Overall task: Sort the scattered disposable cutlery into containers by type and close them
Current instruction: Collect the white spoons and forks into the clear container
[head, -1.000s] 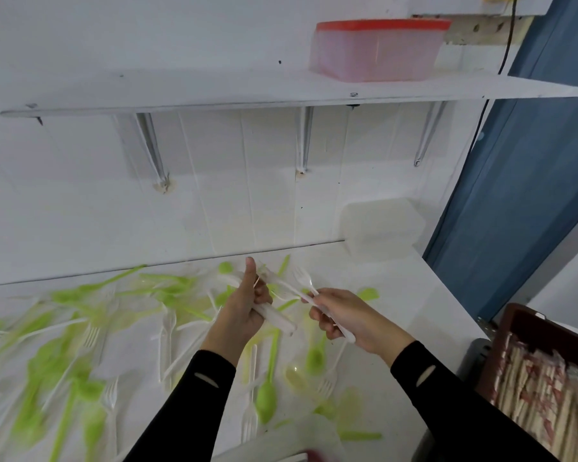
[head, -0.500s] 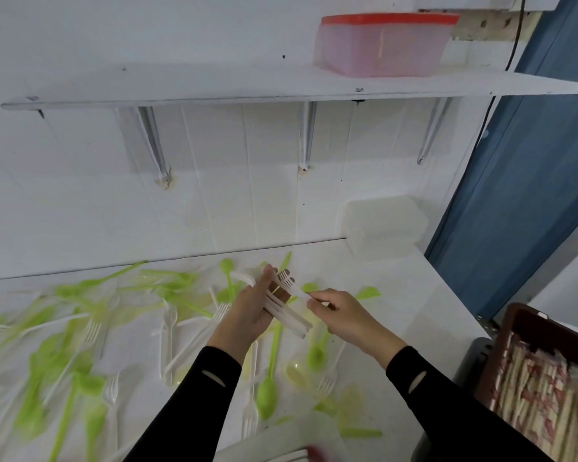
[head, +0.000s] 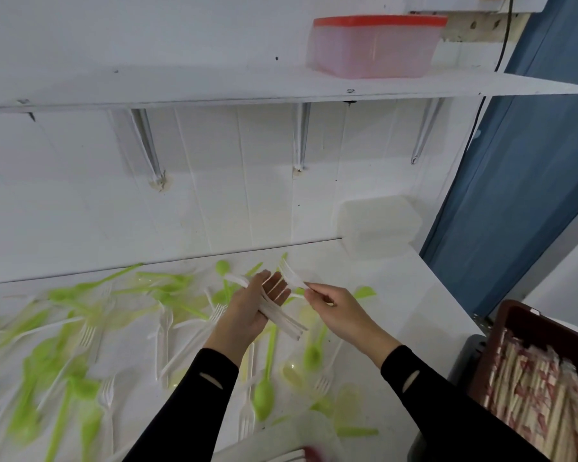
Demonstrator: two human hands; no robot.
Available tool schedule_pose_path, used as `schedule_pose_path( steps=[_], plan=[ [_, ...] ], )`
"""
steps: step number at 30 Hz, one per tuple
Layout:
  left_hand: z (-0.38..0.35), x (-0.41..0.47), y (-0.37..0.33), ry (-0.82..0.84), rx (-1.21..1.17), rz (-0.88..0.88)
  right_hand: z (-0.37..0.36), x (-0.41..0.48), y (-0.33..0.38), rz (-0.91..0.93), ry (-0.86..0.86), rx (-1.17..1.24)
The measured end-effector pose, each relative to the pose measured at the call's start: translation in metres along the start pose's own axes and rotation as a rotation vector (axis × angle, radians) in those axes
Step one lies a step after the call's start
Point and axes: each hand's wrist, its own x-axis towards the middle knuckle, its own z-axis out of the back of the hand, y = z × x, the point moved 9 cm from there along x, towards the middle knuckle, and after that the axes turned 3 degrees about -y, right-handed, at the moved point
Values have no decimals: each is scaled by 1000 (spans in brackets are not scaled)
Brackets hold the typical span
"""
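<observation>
A white tiled wall (head: pixel 214 201) carries a long white shelf (head: pixel 181 85) on slanted metal brackets (head: pixel 149 151) above a white bench (head: pixel 414 311). A blue panel (head: pixel 521 181) closes the right side, a black cable (head: pixel 504 35) running down beside it. A brown crate (head: pixel 528 325) stands beside the bench's right end.

We see flat, bright, nearly shadowless light under the shelf (head: pixel 181 85); green cutlery (head: pixel 24 421) below its left end blurs; its edge bows.
</observation>
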Motion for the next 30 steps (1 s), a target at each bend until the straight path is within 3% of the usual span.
schedule_pose_path(
  steps=[4, 9, 13, 19, 25, 30],
  plan=[
    [-15, -6, 7, 136, 40, 33, -2, 4, -10, -126, -8, 111],
    [-15, -6, 0, 138, 119, -74, 13, -1, 17, 238, -203, -32],
    [-25, -13, 5, 209, 172, -56, -9, -3, 16, 318, -117, -181],
    [-28, -18, 9, 220, 202, -32, -24, -7, 18, 177, 52, 78],
    [-30, -17, 9, 237, 123, -22, -26, -10, 19, 102, 152, 94],
    [-21, -9, 2, 142, 153, -98, -27, -10, 15, 44, 178, 140]
  ],
)
